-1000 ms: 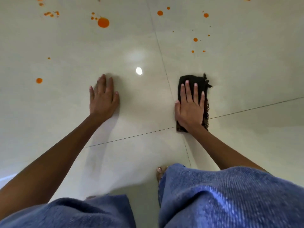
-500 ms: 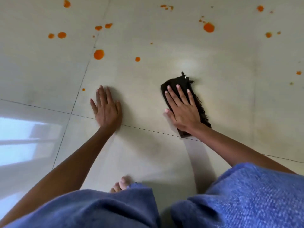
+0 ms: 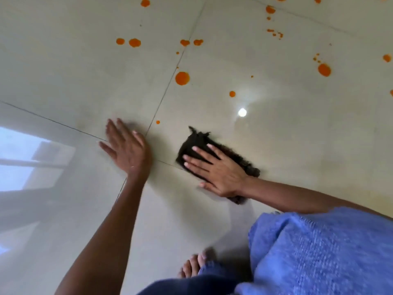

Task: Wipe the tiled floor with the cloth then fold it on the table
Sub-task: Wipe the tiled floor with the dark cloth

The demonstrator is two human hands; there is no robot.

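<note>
Right hand: fingers spread, flat, pressing dark cloth onto tiled floor.
Left hand: spread flat, bracing beside it.
Spots: orange, beyond both hands, unwiped.
Risk: fringed cloth smears wet spots; palm slips on glossy tile.

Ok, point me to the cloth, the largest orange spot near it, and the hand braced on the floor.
cloth (image 3: 196,139): head view, bare dark corner beyond the fingertips.
largest orange spot (image 3: 182,78): head view, its centre.
left hand (image 3: 125,149): head view, back of the hand, flat on the tile.
</note>
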